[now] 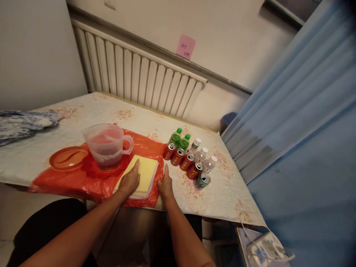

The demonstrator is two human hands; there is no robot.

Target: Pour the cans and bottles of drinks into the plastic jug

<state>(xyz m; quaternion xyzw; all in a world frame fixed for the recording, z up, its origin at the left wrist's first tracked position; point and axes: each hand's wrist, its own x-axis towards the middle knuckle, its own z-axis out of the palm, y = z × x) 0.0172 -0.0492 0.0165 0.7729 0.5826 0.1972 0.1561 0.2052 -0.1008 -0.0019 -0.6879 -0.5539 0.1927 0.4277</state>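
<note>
A folded yellow cloth (147, 168) with pale purple edges lies on a red plastic sheet (66, 185). My left hand (130, 182) rests on the cloth's left part, fingers stretched forward. Just right of the cloth, by the sheet's right edge, is my right hand (166, 185); one finger points forward, the thumb stands apart, and I see nothing held in it. Behind my left hand a clear measuring jug (107, 148) with a handle holds some liquid and stands upright on the red plastic. Left of it lies an orange-brown round lid or dish (68, 158).
Right of my hands stand several red cans (178, 157), a teal can (202, 181), two green bottles (184, 142) and clear bottles with white caps (200, 154). A bunched blue-and-white cloth (27, 124) lies far left. A power strip with cables (264, 248) sits below right, near a blue curtain (300, 148).
</note>
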